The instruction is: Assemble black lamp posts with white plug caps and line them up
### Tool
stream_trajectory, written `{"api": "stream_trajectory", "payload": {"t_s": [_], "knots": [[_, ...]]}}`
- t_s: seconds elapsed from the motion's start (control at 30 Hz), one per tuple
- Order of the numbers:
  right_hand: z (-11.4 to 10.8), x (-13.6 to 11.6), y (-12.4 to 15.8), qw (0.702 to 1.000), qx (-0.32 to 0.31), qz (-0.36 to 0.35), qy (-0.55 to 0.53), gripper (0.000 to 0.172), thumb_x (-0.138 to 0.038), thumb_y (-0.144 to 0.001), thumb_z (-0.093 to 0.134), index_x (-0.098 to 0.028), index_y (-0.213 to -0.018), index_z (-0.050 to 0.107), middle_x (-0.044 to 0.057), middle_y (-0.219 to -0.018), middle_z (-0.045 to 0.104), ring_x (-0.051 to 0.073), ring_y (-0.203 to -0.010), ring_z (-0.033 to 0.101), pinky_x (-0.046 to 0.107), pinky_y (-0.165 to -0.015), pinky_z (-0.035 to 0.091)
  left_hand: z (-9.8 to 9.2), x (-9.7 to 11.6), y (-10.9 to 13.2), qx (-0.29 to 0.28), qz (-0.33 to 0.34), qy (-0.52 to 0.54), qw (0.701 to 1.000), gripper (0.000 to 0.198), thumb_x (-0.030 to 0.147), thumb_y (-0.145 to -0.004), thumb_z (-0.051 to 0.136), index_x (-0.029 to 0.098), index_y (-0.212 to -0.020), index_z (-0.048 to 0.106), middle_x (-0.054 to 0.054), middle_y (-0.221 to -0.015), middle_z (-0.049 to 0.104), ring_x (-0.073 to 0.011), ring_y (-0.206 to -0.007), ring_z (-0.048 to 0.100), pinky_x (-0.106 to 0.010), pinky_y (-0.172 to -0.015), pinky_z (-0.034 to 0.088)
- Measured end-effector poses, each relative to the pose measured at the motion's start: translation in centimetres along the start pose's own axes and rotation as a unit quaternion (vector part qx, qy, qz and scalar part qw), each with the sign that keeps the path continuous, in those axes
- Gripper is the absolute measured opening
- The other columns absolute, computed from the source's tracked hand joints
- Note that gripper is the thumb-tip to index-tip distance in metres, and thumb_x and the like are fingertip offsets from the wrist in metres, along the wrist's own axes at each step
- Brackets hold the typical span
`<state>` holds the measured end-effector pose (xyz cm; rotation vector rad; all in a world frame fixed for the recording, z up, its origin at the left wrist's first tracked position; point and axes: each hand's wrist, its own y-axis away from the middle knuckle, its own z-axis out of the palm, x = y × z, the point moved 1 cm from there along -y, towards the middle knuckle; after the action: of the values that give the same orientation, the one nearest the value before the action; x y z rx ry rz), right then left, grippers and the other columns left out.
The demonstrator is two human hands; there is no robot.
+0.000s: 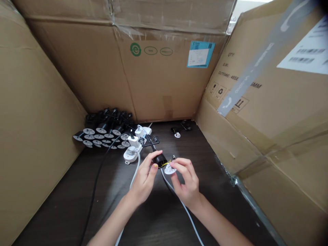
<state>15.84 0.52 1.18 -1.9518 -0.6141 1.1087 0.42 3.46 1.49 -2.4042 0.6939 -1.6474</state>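
Gripping a black tubular plastic housing (159, 159) just below frame centre, the left hand (144, 177) has it clamped; the right hand (188, 184) pinches a round white disc (169, 170). Probably light, stiff, kinda slick; thin yellow wires (164, 164) look fragile, so hold housing and disc edge.
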Motion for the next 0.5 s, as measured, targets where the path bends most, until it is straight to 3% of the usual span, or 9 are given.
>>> {"api": "stream_trajectory", "payload": {"t_s": [0.33, 0.5], "knots": [[-0.29, -0.11, -0.33, 0.999, 0.023, -0.002, 0.028, 0.039, -0.003, -0.081, 0.048, -0.022, -0.114, 0.051, 0.008, -0.098, 0.053, 0.018, -0.090, 0.055, 0.034, -0.076, 0.051, -0.12, 0.28, 0.02, -0.059, 0.016, 0.073, 0.995, 0.053, 0.025, -0.084, 0.050, 0.025, -0.135, 0.033, -0.007, -0.134, 0.040, -0.0223, -0.113, 0.047, -0.034, -0.095, 0.040], [-0.22, 0.17, -0.38, 0.999, 0.041, 0.001, -0.004, 0.036, -0.004, -0.080, 0.050, -0.020, -0.112, 0.047, 0.008, -0.095, 0.056, 0.019, -0.091, 0.056, 0.036, -0.075, 0.051, 0.03, 0.24, -0.14, -0.033, -0.009, 0.087, 0.996, 0.047, 0.023, -0.085, 0.048, 0.024, -0.131, 0.039, -0.007, -0.131, 0.044, -0.0209, -0.111, 0.049, -0.034, -0.094, 0.040]]}}
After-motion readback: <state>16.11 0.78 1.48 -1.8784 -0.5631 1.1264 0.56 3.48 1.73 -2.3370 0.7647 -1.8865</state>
